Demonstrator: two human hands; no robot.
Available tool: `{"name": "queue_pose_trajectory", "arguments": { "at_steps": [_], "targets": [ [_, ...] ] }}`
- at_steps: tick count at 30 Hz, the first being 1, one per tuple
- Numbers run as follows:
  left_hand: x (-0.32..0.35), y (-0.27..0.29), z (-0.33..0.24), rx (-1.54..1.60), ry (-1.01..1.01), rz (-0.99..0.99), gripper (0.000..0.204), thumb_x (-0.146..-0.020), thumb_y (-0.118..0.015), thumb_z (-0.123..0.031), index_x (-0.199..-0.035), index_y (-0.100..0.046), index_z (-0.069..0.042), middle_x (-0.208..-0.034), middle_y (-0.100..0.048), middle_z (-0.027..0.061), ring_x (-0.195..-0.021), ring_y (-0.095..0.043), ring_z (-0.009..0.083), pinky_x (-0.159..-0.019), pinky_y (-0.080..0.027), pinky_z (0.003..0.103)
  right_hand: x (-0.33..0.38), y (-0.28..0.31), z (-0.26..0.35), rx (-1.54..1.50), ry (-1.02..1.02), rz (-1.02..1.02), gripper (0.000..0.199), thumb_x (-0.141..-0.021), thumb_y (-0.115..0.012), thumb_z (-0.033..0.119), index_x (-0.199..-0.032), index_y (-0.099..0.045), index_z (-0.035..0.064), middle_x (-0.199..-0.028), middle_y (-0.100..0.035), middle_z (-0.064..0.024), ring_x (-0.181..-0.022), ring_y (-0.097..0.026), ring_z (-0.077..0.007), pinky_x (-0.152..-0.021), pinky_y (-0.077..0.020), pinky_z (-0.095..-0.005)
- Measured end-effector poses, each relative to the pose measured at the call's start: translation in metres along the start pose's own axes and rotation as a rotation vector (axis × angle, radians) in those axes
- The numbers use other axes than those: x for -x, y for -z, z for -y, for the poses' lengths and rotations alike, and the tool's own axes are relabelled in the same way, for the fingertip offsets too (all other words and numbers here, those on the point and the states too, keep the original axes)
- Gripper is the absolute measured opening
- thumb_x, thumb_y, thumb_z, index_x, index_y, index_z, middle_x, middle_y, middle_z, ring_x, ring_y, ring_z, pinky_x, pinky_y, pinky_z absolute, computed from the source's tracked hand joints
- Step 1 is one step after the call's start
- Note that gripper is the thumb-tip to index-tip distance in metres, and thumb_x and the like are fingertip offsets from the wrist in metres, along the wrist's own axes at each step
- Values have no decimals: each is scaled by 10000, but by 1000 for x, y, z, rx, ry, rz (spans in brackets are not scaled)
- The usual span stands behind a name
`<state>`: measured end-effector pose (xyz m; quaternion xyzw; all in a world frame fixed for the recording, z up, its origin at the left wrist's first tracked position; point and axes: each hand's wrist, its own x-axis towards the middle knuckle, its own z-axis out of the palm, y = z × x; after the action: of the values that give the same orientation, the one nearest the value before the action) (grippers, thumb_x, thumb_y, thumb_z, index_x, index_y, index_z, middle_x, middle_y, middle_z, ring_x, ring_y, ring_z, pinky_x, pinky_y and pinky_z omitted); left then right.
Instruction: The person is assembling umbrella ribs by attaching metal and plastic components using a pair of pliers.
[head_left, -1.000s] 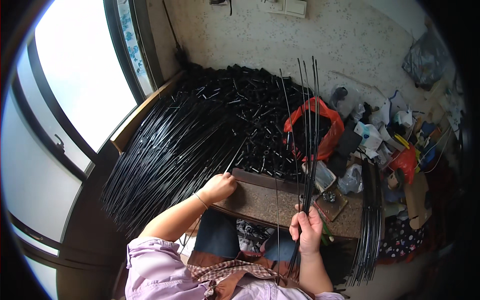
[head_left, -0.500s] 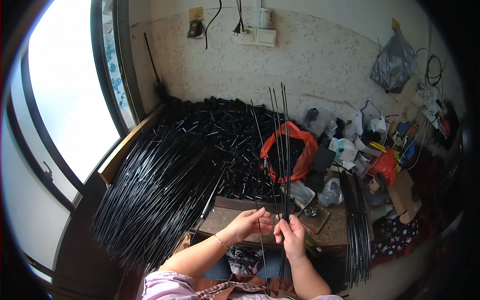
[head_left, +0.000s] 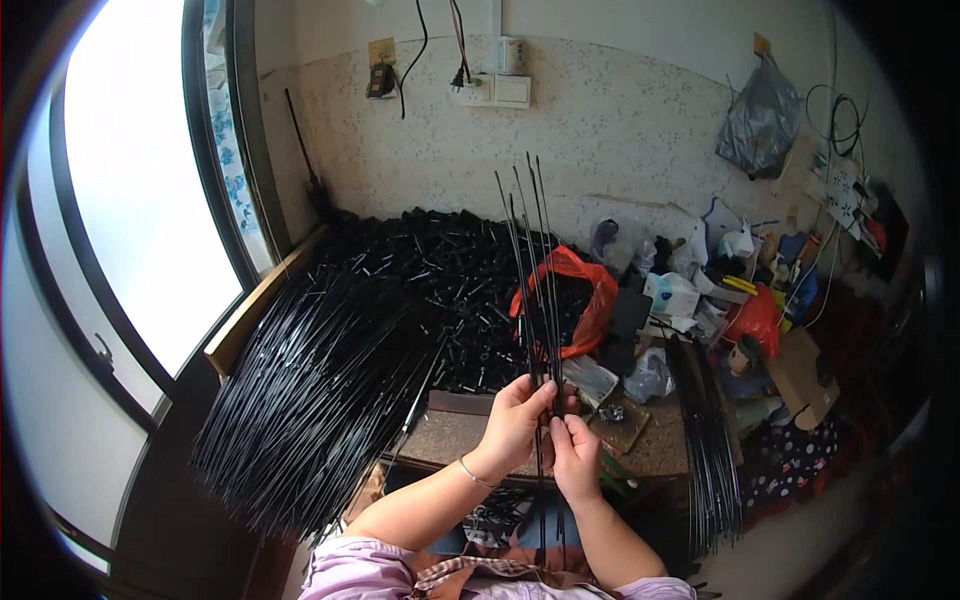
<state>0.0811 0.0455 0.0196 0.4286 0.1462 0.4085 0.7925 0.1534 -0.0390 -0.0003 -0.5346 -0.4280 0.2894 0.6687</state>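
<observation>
Several long, thin black rods (head_left: 545, 300) stand nearly upright in front of me, their upper ends fanned a little apart. My left hand (head_left: 517, 420) is closed around them with thumb and fingers pinched together. Just below and to the right, my right hand (head_left: 575, 455) is also closed on the rods, thumb on top. The lower ends hang down past the table's front edge toward my lap. To the left lies a large heap of similar black rods (head_left: 310, 390). Behind my hands spreads a pile of small black tubular parts (head_left: 455, 290).
A red plastic bag (head_left: 603, 310) stands open among the black parts. Another bundle of rods (head_left: 712, 460) hangs over the table edge at the right. Clutter, a cardboard box (head_left: 805, 375) and a grey bag (head_left: 652, 375) lie to the right. A window (head_left: 140, 190) is at the left.
My left hand has moved up and right from holding one separate rod to closing on the bundle. That rod now stands with the others. The view has shifted slightly.
</observation>
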Motion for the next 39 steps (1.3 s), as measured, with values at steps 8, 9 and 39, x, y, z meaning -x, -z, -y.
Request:
{"name": "queue_pose_trajectory", "arguments": {
  "at_steps": [8,9,39],
  "targets": [
    [15,-8,-11,85,-68,-82,103,-853,-595,-120,-905,-562,-38,-703,-558,-7,-598,-532,69,-559,-468,222,3,7,-10,-68,51,137,210,-942,-430,175,-832,-528,26,-664,-538,-7,-542,-484,-63,-495,-390,-190],
    [13,-3,-12,57,-27,-28,95,-840,-610,-99,-889,-546,-49,-686,-541,-18,-585,-517,63,-548,-451,209,8,3,3,-143,0,157,206,-942,-430,176,-843,-527,23,-671,-537,-3,-531,-474,-61,-476,-382,-191],
    [-4,11,-49,54,171,150,360,-916,-472,-259,-1151,-486,13,-1089,-586,172,-984,-587,269,-817,-477,403,-8,5,3,359,548,-44,207,-851,-557,109,-1025,-525,3,-782,-566,-75,-737,-565,-201,-697,-444,-279]
  ]
}}
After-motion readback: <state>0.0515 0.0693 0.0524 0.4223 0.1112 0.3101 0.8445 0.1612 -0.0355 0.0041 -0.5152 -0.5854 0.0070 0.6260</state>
